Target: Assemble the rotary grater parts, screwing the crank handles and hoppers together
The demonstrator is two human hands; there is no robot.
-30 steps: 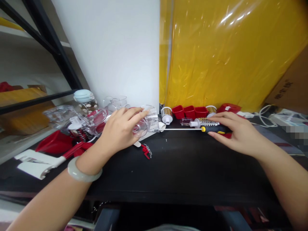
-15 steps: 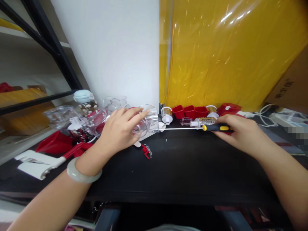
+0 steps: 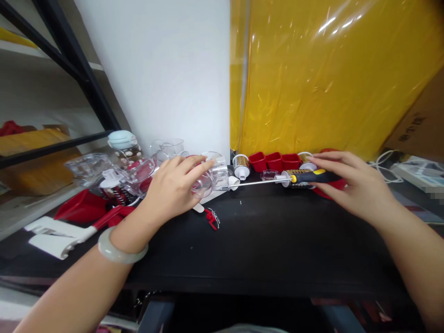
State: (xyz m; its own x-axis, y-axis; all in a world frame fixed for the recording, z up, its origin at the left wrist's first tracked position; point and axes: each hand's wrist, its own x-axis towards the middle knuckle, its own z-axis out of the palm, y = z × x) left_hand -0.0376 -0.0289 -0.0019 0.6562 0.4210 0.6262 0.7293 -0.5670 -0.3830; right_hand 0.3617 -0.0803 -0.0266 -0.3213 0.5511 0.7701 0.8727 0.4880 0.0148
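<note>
Two bare hands are in view, both over the black table (image 3: pixel 270 249). Left hand (image 3: pixel 176 185): half-curled, back up; a clear plastic part (image 3: pixel 221 175) is gripped, fingers over it, thumb low; rest of the grip hidden by the hand. Right hand (image 3: pixel 357 189): part-open, fingers above and thumb below the handle of a screwdriver (image 3: pixel 314 176); how firmly it is held can't be told. The screwdriver is spanned between the hands, shaft pointed at the clear part's right end; tip seating can't be made out. A white piece (image 3: pixel 235 182) is seen right at that end. One perforated drum (image 3: pixel 285 175) is partly covered by the handle, just left of the right fingertips; a second drum (image 3: pixel 241 166) and red cups (image 3: pixel 274 162) are lined up beyond, between the hands. Small red parts (image 3: pixel 210 218) and metal pins (image 3: pixel 216 216) are scattered nearer the wearer, just below the left thumb. A pale bangle (image 3: pixel 120 249) is worn on the left wrist.
</note>
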